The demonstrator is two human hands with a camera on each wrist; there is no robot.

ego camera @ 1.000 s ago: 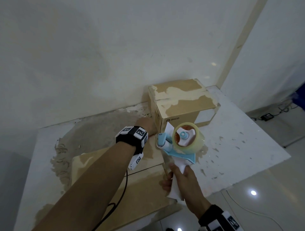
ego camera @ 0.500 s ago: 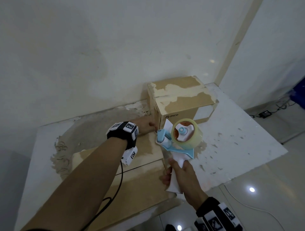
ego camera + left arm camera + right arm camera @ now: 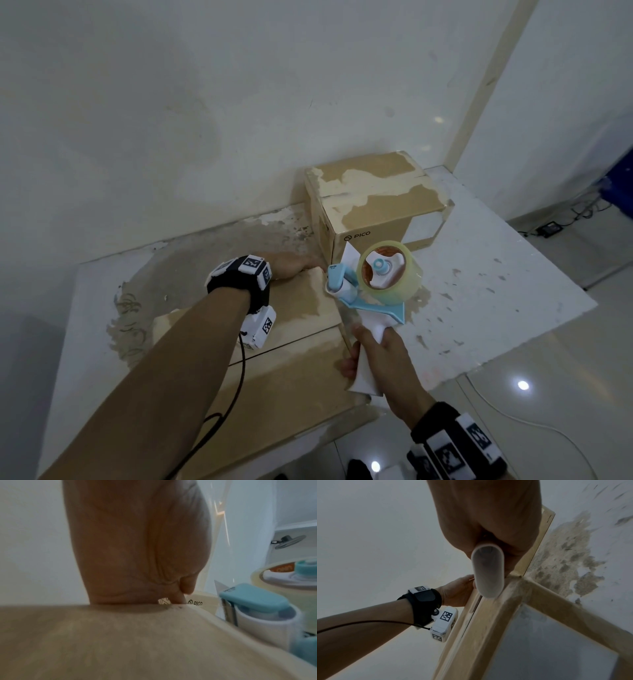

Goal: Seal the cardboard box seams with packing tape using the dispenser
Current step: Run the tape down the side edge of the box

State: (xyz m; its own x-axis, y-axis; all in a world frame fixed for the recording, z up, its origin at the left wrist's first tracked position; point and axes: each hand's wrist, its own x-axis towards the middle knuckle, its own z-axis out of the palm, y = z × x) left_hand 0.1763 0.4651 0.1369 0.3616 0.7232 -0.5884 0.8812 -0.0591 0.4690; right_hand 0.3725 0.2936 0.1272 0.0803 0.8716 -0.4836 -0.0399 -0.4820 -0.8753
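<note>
Grip, left to right: left hand [image 3: 291, 266] lies on the flat cardboard box [image 3: 291, 359] at its far corner, finger posture unclear; right hand [image 3: 383, 359] is clamped round the tape dispenser [image 3: 371, 284] handle at the box's right edge. Risk: tape lifting or skewing off the seam if the box shifts. Box tan, scuffed, toward the counter [image 3: 496, 291] front edge.
</note>
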